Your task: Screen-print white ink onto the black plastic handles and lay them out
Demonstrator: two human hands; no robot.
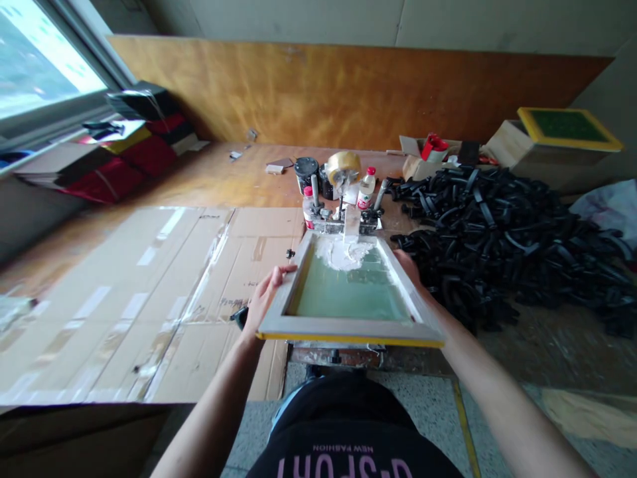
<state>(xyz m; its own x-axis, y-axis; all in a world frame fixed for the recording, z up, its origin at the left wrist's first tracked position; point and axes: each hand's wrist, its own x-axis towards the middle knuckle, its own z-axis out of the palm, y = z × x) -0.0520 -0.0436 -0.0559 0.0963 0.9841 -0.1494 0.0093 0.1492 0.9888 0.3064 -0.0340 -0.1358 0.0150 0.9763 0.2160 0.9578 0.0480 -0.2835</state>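
A screen printing frame [348,326] with greenish mesh [343,299] is in front of me, its near end tilted up. White ink [338,255] lies on the far part of the mesh. My left hand [269,290] grips the frame's left side, fingers at the outer edge. Along the right side, my right hand [408,267] holds the other edge; its fingertips are partly hidden. Beyond the frame is a metal clamp stand [326,224], with a pale scraper [351,223] standing at the ink. A black piece [239,317] shows beside my left wrist, partly hidden.
Flattened cardboard [199,265] covers the bench at left. A heap of black plastic parts [497,226] lies at right. Behind the clamp are a tape roll [343,162], a black tub [306,174] and a red-capped bottle [367,189]. Another yellow-edged frame [535,126] rests on a box.
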